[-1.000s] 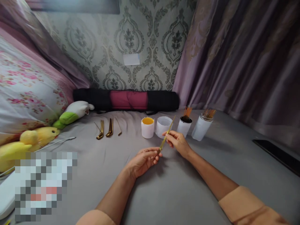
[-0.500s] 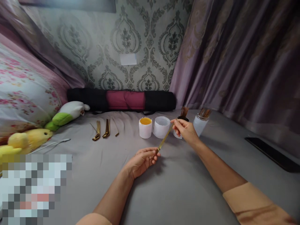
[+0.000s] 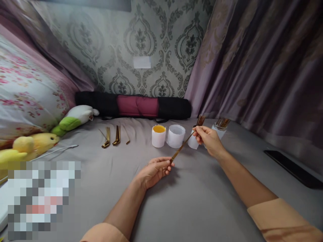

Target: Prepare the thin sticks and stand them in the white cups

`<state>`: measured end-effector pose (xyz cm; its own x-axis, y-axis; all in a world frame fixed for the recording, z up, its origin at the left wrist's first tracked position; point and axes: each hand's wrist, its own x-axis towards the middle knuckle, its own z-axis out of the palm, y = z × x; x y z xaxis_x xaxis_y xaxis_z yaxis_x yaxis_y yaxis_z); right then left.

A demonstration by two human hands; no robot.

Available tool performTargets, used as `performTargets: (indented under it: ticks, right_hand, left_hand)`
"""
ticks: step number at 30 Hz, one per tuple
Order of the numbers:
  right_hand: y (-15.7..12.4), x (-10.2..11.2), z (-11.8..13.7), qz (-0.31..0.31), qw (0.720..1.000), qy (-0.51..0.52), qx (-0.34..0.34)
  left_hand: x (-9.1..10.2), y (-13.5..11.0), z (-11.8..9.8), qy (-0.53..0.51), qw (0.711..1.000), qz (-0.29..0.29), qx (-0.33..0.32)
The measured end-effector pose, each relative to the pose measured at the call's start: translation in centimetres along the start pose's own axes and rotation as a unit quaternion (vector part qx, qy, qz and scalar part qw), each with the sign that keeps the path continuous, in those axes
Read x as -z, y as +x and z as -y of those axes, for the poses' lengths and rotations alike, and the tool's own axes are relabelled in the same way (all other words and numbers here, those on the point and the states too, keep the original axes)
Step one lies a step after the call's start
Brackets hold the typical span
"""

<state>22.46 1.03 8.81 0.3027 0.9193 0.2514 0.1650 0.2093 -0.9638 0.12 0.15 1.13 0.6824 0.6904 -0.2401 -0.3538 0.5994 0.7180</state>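
Note:
A thin, shiny golden-brown strip (image 3: 182, 147) runs slanting between my two hands; its exact kind I cannot make out. My left hand (image 3: 157, 171) is closed on its lower end, thumb on top. At the upper end, my right hand (image 3: 208, 138) pinches it between thumb and fingertips. Just behind the right fingers stands a white-wrapped jar (image 3: 193, 143), partly hidden, with brown sticks (image 3: 201, 120) rising from it. To its left are a white cup (image 3: 176, 137) with a pale inside and a white cup (image 3: 158, 138) with a yellow-orange inside.
Bent gold-brown pieces lie in a left bundle (image 3: 107, 138), a middle bundle (image 3: 117, 136) and one thin piece (image 3: 126, 136). A second stick-filled jar (image 3: 220, 129) stands behind my right hand. A black phone-like slab (image 3: 292, 168) lies right; plush toys (image 3: 37, 143) and a cable (image 3: 63, 148) lie left.
My right hand has shifted slightly right with the strip's upper end, so the strip slopes less steeply. My left hand keeps its hold. The whole view has shifted a little.

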Motion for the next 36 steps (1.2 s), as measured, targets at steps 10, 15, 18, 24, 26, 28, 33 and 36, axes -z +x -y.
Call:
performTargets:
  ticks: [10, 15, 18, 24, 26, 28, 33, 36]
  right_hand:
    - [-0.3, 0.5, -0.2, -0.02, 0.998, 0.037, -0.039]
    - [-0.4, 1.2, -0.1, -0.044, 0.997, 0.048, -0.04]
    - [-0.2, 2.0, 0.3, -0.071, 0.996, 0.041, -0.036]
    - [0.6, 4.3, 1.9, -0.133, 0.991, 0.026, -0.009]
    - [0.9, 5.2, 2.5, -0.151, 0.988, 0.023, -0.002]
    - [1.2, 6.0, 3.0, -0.17, 0.985, 0.017, 0.01]
    - [1.8, 7.8, 4.6, -0.21, 0.977, 0.0, 0.038]
    - [2.2, 8.6, 5.7, -0.25, 0.967, -0.023, 0.036]
  left_hand:
    - [0.1, 0.0, 0.0, -0.008, 1.0, -0.001, 0.001]
    - [-0.1, -0.2, -0.2, -0.006, 1.0, -0.011, -0.006]
    - [0.0, -0.2, -0.3, -0.006, 1.0, -0.011, -0.005]
    - [0.5, 0.0, -0.3, -0.038, 0.999, -0.023, -0.004]
    - [0.6, 0.1, -0.3, -0.046, 0.999, -0.029, -0.003]
    - [0.6, 0.2, -0.3, -0.053, 0.998, -0.036, -0.004]
    - [0.5, 0.1, -0.4, -0.058, 0.997, -0.041, -0.004]
    - [0.4, 0.0, -0.4, -0.059, 0.997, -0.043, -0.004]
